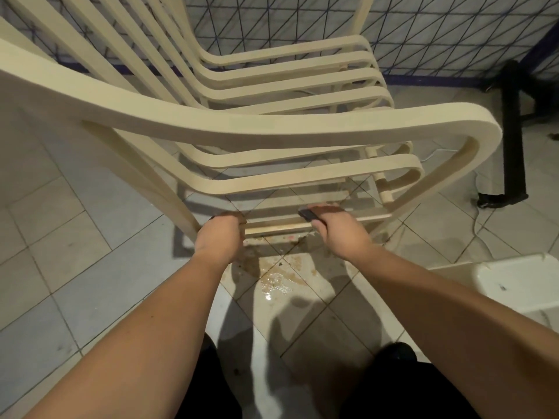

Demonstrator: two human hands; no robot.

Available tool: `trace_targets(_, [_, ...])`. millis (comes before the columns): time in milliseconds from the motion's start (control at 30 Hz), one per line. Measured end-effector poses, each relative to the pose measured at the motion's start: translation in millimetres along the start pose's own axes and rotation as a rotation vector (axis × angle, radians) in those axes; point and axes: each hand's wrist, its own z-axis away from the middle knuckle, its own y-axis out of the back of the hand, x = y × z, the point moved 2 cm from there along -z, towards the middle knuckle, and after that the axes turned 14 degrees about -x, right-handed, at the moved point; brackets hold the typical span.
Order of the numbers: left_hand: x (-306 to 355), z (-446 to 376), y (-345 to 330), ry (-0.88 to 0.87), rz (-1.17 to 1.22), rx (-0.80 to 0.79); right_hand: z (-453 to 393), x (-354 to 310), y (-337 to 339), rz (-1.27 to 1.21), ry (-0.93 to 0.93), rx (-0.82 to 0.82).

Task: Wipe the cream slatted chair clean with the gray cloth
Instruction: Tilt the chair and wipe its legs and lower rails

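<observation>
Hands are both set low on the cream slatted plastic chair [242, 128], at a lower crossbar near the floor. The left hand [219, 237] is curled round that bar close to the left leg, apparently to steady the frame. The right hand [335, 234] is closed on a dark gray cloth [308, 214], of which only a small folded edge is seen past the fingers; the cloth is pressed to the same bar further right. The bar between the hands is marked with brownish grime [278, 229], which is judged to be the reason for the low grip.

The chair is seen from its side, with the broad armrest loop uppermost and the curved slats passing beneath it. Directly below the bar, a brown wet patch [275, 276] is spread over the pale tiled floor [75, 237], likely runoff from wiping. A white plastic basin [514, 282] is placed to the right, near the right forearm. A black metal stand [512, 131] and a quilted grid-patterned panel [453, 34] are found behind the chair. Access to the inner slats is hindered by the armrest.
</observation>
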Motion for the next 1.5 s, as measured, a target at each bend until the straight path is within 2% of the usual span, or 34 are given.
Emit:
trace_targets(100, [0,-3,-2,-0.023,0.003,0.018,1,-12,-12,0.041,0.079,0.041])
trace_targets(200, [-1,-4,-2,-0.034,0.006,0.031,19,-9,-20,0.105,0.280,-0.021])
trace_targets(267, [-1,-3,-3,-0.029,0.001,0.028,33,4,-19,0.143,0.373,0.002])
trace_targets(367, [1,1,-6,-0.020,-0.023,0.044,48,19,7,-0.004,0.233,0.150])
trace_targets(433, [3,2,-7,-0.015,-0.033,0.057,44,23,23,-0.023,0.119,0.189])
trace_targets(567, [3,-1,-8,-0.015,-0.017,0.069,19,18,21,-0.025,-0.052,0.090])
trace_targets(633, [2,-3,-9,-0.010,-0.005,0.072,6,3,7,-0.069,-0.023,0.069])
trace_targets(733, [0,-5,-9,-0.023,0.003,0.077,-14,-27,-19,-0.032,0.017,-0.060])
trace_targets(833, [-3,-7,-9,-0.031,-0.008,0.064,-20,-46,-31,0.020,0.134,0.008])
trace_targets(967, [-6,-9,-9,-0.050,-0.003,0.071,11,-26,-28,0.307,0.505,0.004])
trace_targets(1033, [-6,-9,-10,-0.068,0.011,0.071,23,4,-15,0.266,0.432,0.013])
trace_targets(1167, [-7,-12,-13,-0.069,-0.006,0.084,34,37,13,-0.028,0.032,0.269])
trace_targets(1233, [-6,-11,-12,-0.060,-0.028,0.078,25,26,10,-0.077,-0.072,0.225])
trace_targets(1333, [-4,-10,-11,-0.039,-0.043,0.065,7,-13,-18,-0.138,-0.034,0.108])
trace_targets(1500, [-4,-14,-13,-0.034,-0.056,0.057,-6,-56,-42,0.013,0.265,0.023])
